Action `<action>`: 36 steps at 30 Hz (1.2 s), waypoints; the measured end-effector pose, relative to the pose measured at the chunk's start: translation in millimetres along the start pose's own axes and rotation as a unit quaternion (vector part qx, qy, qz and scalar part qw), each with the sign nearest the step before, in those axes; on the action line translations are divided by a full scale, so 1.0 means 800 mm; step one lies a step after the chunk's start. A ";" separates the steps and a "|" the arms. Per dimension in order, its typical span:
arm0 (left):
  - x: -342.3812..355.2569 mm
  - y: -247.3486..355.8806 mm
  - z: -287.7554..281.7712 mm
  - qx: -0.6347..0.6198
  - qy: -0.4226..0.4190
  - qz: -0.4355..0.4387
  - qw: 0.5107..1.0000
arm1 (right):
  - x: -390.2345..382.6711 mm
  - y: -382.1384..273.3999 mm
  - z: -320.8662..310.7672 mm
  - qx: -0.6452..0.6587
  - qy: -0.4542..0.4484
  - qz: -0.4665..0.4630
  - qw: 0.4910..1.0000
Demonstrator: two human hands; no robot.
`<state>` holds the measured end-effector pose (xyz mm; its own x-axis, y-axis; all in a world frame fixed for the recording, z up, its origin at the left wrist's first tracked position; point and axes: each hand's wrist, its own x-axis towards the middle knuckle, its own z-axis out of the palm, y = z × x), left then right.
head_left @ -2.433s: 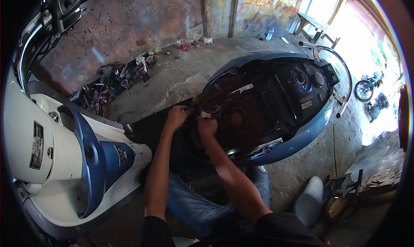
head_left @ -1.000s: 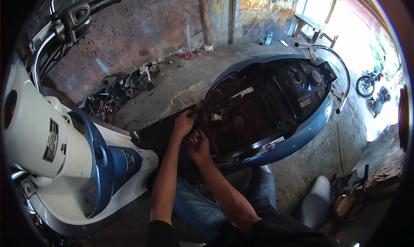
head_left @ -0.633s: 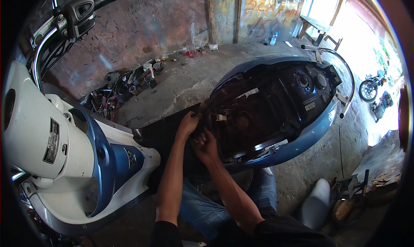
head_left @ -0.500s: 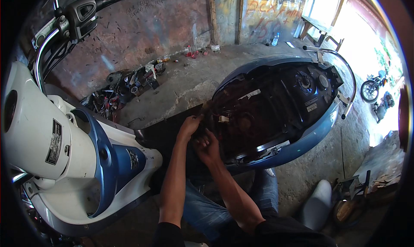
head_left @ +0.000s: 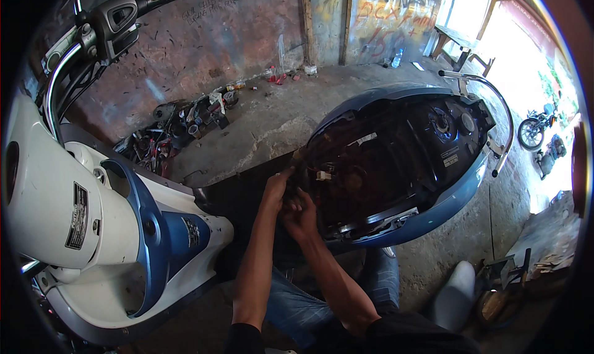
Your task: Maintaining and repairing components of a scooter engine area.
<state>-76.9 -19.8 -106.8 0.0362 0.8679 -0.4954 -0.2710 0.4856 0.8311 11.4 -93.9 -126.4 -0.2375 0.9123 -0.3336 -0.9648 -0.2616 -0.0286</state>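
Note:
A blue and white scooter stands in front of me with its seat off, and the dark underseat bay [head_left: 396, 184] lies uncovered. My left hand [head_left: 277, 186] is at the bay's front edge, its fingers closed against the dark part there; what they grip is lost in shadow. Just to the right and nearer me, my right hand [head_left: 301, 214] has its fingers curled in, and anything between them is too dark to make out. A pale wire connector [head_left: 323, 176] shows inside the bay, a little right of both hands.
The white and blue front shield [head_left: 158, 230] and handlebar [head_left: 117, 23] rise at the left. A metal grab rail [head_left: 508, 116] curves around the tail. Loose parts [head_left: 179, 131] are heaped by the wall. A grey scooter seat [head_left: 456, 289] lies at the lower right.
My right hand's fingers have curled in more and turned slightly upward near the left hand. My left hand stays at the bay's front edge. The view has shifted a little.

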 end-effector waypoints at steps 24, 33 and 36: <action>0.041 0.052 -0.010 0.361 0.036 0.126 0.923 | -0.285 -0.146 0.033 -0.694 -0.125 -0.052 0.707; 0.044 0.043 -0.019 0.395 -0.011 0.263 0.880 | -0.279 -0.210 0.152 -0.841 -0.222 -0.203 0.450; 0.030 0.038 -0.017 0.324 -0.003 0.267 0.907 | -0.213 -0.210 0.206 -0.864 -0.282 -0.279 0.311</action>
<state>-97.5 14.5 -97.2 0.0725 0.9971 0.0215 0.3718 -0.0470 0.9271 195.1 -153.3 90.8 -0.5397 0.7503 0.3818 0.5106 0.6524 -0.5601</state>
